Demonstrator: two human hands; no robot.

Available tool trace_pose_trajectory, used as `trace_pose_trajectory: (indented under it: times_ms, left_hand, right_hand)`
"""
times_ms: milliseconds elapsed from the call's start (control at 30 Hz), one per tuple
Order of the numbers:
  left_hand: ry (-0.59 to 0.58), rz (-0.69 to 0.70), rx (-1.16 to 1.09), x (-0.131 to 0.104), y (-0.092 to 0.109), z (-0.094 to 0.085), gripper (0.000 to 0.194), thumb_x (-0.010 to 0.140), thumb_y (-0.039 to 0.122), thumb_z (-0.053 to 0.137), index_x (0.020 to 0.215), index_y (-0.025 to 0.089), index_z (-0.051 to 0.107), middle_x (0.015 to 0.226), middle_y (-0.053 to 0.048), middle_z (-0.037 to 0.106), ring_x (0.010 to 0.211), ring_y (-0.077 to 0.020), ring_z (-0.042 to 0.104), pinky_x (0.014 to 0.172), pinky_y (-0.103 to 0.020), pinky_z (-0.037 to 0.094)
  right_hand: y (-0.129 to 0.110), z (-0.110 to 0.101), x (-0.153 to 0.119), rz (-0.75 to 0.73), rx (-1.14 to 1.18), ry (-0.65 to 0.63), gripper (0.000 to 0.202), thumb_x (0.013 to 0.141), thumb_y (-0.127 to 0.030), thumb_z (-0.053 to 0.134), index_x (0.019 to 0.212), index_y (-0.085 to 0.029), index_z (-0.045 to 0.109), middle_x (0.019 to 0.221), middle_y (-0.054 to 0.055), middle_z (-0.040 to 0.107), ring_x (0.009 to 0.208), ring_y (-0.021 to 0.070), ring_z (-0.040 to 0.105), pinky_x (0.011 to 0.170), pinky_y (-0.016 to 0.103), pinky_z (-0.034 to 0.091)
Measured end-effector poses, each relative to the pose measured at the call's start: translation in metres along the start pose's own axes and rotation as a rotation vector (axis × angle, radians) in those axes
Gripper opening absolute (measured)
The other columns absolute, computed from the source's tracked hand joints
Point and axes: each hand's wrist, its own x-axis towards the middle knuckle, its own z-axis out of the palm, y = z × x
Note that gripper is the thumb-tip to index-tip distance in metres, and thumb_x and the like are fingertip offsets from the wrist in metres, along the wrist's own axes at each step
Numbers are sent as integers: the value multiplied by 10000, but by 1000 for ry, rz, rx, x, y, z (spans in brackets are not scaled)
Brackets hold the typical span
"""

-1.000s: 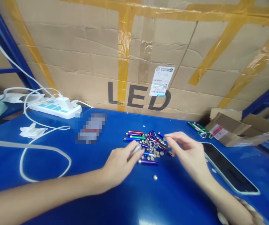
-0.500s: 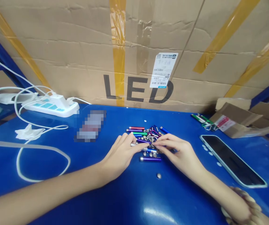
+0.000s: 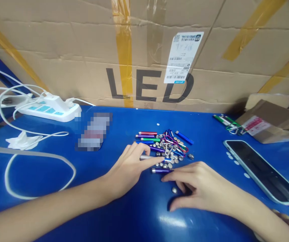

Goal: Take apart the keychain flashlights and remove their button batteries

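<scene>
My left hand (image 3: 130,162) is closed on a slim silver metal tube (image 3: 146,157), its thumb stretched along it towards the pile. My right hand (image 3: 200,186) is open, thumb and fingers apart around a small loose silver button cell (image 3: 174,190) on the table. Its forefinger overlaps the end of a purple tube (image 3: 158,170); whether they touch I cannot tell. Beyond the hands lie a red tube (image 3: 148,133), a green tube (image 3: 151,139) and other coloured tubes. Several round silver cells (image 3: 176,157) and coloured carabiner clips (image 3: 182,146) are heaped beside them.
A phone (image 3: 262,171) lies on the blue table (image 3: 134,218) at right, before an open cardboard box (image 3: 273,121). At left are a white power strip (image 3: 48,109), looped cables and a blurred-out flat object (image 3: 94,131). A large carton (image 3: 84,50) stands behind.
My right hand has left the pile, moved down towards me and spread its fingers by the loose cell. My left hand keeps the silver tube. The view has shifted slightly.
</scene>
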Motion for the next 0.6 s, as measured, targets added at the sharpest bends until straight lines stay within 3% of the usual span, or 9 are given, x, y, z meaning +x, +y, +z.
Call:
trace_pose_trajectory:
  times_ms: [100, 267, 400, 600]
  left_hand:
    - [-18, -22, -31, 1, 0, -1, 484, 894, -18, 360, 1162, 321, 577, 967, -26, 458, 848, -155, 444, 741, -275, 350]
    - [-66, -1, -56, 2, -2, -1, 476, 898, -17, 341, 1180, 291, 569, 988, -35, 499, 860, -153, 471, 755, -275, 366]
    - [-131, 6, -93, 3, -2, -3, 486, 904, -14, 341, 1240, 290, 516, 980, -28, 512, 850, -146, 488, 778, -278, 369]
    - [-131, -54, -87, 2, 1, -3, 294, 943, 152, 447, 1198, 262, 542, 1016, -23, 546, 895, -156, 532, 810, -281, 395]
  right_hand:
    - [3, 0, -1, -6, -20, 19, 321, 786, -430, 672, 1017, -207, 676, 647, -24, 665, 490, 114, 587, 486, 229, 410]
    - [8, 2, -2, -23, -83, 84, 168, 896, -274, 557, 1021, -236, 662, 905, 7, 703, 699, 144, 670, 607, 232, 477]
    - [10, 2, -1, -17, -156, 112, 194, 929, -220, 479, 1005, -225, 658, 934, 21, 676, 744, 140, 663, 634, 223, 488]
    - [11, 5, 0, -9, -216, 212, 223, 923, -185, 455, 958, -227, 670, 911, 25, 667, 718, 126, 657, 629, 209, 487]
